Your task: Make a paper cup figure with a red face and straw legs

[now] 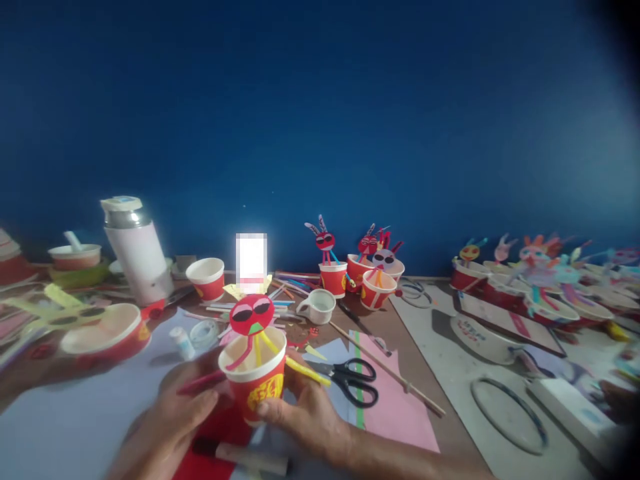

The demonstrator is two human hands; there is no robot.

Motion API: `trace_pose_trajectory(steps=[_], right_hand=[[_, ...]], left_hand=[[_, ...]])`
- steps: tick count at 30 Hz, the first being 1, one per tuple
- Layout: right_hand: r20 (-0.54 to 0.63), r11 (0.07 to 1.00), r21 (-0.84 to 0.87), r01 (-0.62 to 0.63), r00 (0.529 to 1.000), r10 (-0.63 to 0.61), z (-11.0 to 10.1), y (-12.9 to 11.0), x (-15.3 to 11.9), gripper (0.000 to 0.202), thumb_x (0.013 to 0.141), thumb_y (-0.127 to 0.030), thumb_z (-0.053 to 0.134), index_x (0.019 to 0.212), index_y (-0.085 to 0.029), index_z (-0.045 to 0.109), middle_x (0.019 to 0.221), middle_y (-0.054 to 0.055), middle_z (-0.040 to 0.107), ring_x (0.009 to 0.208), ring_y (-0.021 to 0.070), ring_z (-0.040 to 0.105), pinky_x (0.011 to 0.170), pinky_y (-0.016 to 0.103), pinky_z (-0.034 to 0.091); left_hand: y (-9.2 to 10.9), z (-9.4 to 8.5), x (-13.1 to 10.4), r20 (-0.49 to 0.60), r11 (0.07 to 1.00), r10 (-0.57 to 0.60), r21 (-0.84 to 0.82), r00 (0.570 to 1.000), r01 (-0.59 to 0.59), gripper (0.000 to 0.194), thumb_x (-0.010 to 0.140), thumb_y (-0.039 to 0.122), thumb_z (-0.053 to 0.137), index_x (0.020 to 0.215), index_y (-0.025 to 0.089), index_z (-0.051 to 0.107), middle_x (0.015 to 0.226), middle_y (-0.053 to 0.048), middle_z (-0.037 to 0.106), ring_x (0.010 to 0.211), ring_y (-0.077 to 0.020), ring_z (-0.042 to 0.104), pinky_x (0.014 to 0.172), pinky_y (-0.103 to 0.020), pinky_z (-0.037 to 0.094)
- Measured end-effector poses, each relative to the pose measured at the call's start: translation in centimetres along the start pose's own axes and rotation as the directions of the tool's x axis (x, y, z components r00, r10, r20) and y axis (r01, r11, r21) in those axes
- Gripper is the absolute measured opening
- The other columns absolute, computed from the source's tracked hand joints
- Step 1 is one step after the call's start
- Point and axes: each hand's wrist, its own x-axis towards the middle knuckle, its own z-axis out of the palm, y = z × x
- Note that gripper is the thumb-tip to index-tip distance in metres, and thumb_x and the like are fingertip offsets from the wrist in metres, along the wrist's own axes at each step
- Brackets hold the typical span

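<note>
A red paper cup (256, 387) with a white rim and yellow print stands upright between my hands. My right hand (313, 410) grips its right side, thumb across the front. My left hand (175, 407) is curled at its left, by a pink strip (203, 383); whether its fingers close on the strip or the cup is blurred. Inside the cup rises a red round paper face (252, 314) with dark eyes, a green mouth, and pink and yellow strips below. A yellow strip (307, 371) sticks out at the cup's right side.
Black scissors (353, 380) lie on paper right of the cup, near a wooden stick (390, 367). A marker (240, 457) lies in front. Behind are a white flask (137, 257), an undecorated cup (205, 279), and a white mug (320, 307). Several decorated cups (333, 279) stand farther back and right.
</note>
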Motion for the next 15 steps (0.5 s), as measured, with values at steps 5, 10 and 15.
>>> trace_pose_trajectory(steps=[5, 10, 15], right_hand=[[-0.048, 0.999, -0.027, -0.032, 0.998, 0.031, -0.2, 0.2, 0.1, 0.056, 0.072, -0.055, 0.07, 0.116, -0.022, 0.062, 0.106, 0.007, 0.068, 0.101, 0.0275, 0.06, 0.093, 0.042, 0.046], [-0.105, 0.992, -0.109, -0.056, 0.993, 0.044, 0.3, 0.4, -0.1, 0.063, 0.071, -0.058, 0.069, 0.122, -0.022, 0.059, 0.104, 0.009, 0.067, 0.103, 0.0308, 0.056, 0.095, 0.047, 0.041], [-0.006, 0.982, -0.165, -0.089, 0.996, 0.089, 0.3, 1.1, -0.4, 0.063, 0.074, -0.059, 0.066, 0.124, -0.022, 0.057, 0.105, 0.011, 0.065, 0.098, 0.0305, 0.057, 0.088, 0.046, 0.045]], left_hand=[[-1.5, 2.5, -0.5, 0.195, 0.981, 0.19, 0.001, 0.962, -0.194, 0.064, 0.052, 0.046, 0.084, 0.109, 0.021, 0.068, 0.107, -0.014, 0.07, 0.114, -0.0415, 0.054, 0.089, -0.046, 0.049], [-2.6, 4.1, -2.3, 0.222, 0.981, 0.195, -0.046, 0.955, -0.19, 0.063, 0.065, 0.04, 0.079, 0.121, 0.025, 0.058, 0.117, -0.014, 0.066, 0.114, -0.0364, 0.056, 0.095, -0.048, 0.045], [-2.4, 3.7, -2.8, 0.06, 0.991, 0.108, 0.075, 0.992, -0.112, 0.053, 0.071, 0.033, 0.076, 0.119, 0.024, 0.058, 0.119, -0.012, 0.065, 0.111, -0.0326, 0.058, 0.094, -0.043, 0.046]])
